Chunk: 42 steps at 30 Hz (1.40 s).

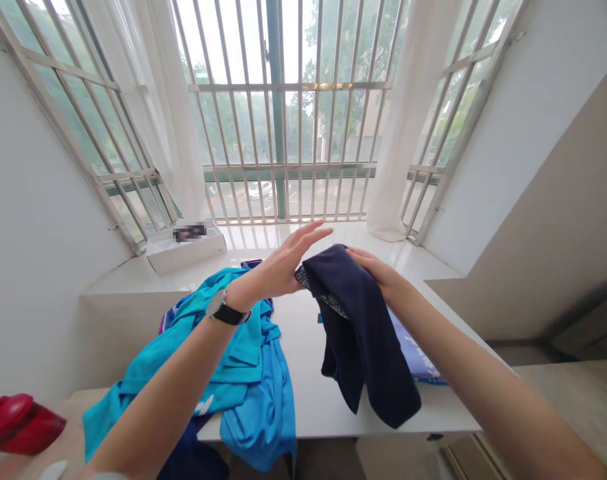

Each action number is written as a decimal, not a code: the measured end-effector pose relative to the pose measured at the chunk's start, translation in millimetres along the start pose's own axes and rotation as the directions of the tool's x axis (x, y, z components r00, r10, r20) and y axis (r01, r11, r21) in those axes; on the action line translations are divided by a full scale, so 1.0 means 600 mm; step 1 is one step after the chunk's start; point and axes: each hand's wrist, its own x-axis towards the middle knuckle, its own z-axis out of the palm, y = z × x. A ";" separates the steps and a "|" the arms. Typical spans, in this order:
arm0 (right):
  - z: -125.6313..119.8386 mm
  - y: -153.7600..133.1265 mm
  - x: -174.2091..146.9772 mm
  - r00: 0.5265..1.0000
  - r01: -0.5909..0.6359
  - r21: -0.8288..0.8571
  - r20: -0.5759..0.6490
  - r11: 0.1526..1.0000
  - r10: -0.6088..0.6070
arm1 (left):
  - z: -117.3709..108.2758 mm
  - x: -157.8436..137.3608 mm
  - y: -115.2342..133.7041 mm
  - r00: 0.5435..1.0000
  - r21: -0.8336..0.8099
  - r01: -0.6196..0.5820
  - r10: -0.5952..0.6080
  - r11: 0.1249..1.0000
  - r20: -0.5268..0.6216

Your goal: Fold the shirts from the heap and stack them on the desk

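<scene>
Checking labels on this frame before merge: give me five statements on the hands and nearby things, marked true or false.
1. The right hand holds a dark navy garment. True.
2. A watch is on the right wrist. False: the watch is on the left wrist.
3. The left hand has its fingers stretched out. True.
4. The white box is at the windowsill's right end. False: the white box is at its left.
5. Turquoise clothing lies left of the dark navy garment. True.

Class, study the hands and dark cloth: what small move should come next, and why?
Probably close the left hand on the dark cloth at its upper left edge: that hand is spread open there, while the right hand holds the top and the lower ends hang loose.
</scene>
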 end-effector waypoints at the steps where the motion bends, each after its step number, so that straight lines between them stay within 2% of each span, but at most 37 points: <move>1: -0.003 0.005 -0.003 1.000 0.003 0.022 0.000 1.000 -0.003 | -0.005 0.005 0.013 0.998 -0.071 0.017 -0.013 0.997 0.064; 5: -0.010 0.007 -0.013 0.999 -0.038 0.005 0.010 0.999 0.038 | -0.027 0.014 0.047 0.951 -0.339 0.210 -0.111 0.917 0.288; 7: -0.006 0.002 -0.014 0.998 -0.064 -0.063 0.023 0.996 0.065 | -0.028 0.021 0.042 0.924 -0.436 0.335 -0.200 0.836 0.327; 10: 0.008 -0.002 -0.011 0.995 -0.078 -0.167 0.047 0.983 0.087 | -0.012 0.036 0.014 0.885 -0.507 0.462 -0.343 0.728 0.314; 13: 0.019 0.000 -0.008 0.999 -0.035 -0.177 0.008 0.983 0.037 | 0.010 0.050 -0.012 0.833 -0.446 0.541 -0.381 0.713 0.402; 16: 0.017 0.012 -0.014 0.995 0.023 -0.156 -0.096 0.988 -0.039 | 0.020 0.057 -0.020 0.753 -0.282 0.603 -0.415 0.746 0.511; 17: 0.012 0.019 -0.019 0.991 0.043 -0.150 -0.116 0.988 -0.061 | 0.019 0.058 -0.018 0.744 -0.243 0.603 -0.426 0.760 0.514; 21: -0.009 0.079 -0.046 0.989 0.083 -0.222 -0.104 0.971 -0.109 | 0.004 0.058 0.000 0.803 -0.245 0.548 -0.422 0.799 0.420; 24: -0.020 0.140 -0.067 0.993 -0.039 -0.384 -0.121 0.922 -0.009 | -0.013 0.054 0.012 0.847 -0.302 0.519 -0.433 0.800 0.309; 27: -0.029 0.177 -0.086 0.985 -0.136 -0.413 -0.152 0.901 0.079 | -0.030 0.040 0.014 0.860 -0.310 0.510 -0.459 0.803 0.224; 29: -0.040 0.174 -0.098 0.985 -0.146 -0.396 -0.143 0.907 0.097 | -0.037 0.017 0.007 0.842 -0.288 0.540 -0.501 0.791 0.202; 32: -0.066 0.137 -0.109 0.988 -0.151 -0.391 -0.051 0.908 0.143 | -0.030 -0.044 -0.016 0.796 -0.302 0.603 -0.584 0.738 0.162; 33: -0.077 0.123 -0.108 0.984 -0.169 -0.402 -0.015 0.900 0.178 | -0.021 -0.069 -0.026 0.772 -0.323 0.629 -0.619 0.707 0.146; 35: -0.098 0.103 -0.097 0.966 -0.211 -0.471 0.034 0.856 0.257 | 0.009 -0.124 -0.049 0.680 -0.387 0.700 -0.726 0.601 0.101; 38: -0.124 0.109 -0.059 0.938 -0.196 -0.678 0.082 0.708 0.338 | 0.071 -0.202 -0.085 0.503 -0.489 0.776 -0.858 0.398 0.100; 39: -0.130 0.120 -0.043 0.933 -0.166 -0.758 0.087 0.631 0.349 | 0.090 -0.224 -0.097 0.467 -0.513 0.780 -0.880 0.360 0.093; 40: -0.135 0.133 -0.028 0.933 -0.137 -0.824 0.080 0.550 0.352 | 0.107 -0.244 -0.107 0.456 -0.510 0.781 -0.887 0.360 0.073; 42: -0.141 0.161 -0.005 0.944 -0.109 -0.906 0.035 0.410 0.328 | 0.127 -0.275 -0.125 0.489 -0.410 0.801 -0.872 0.437 0.026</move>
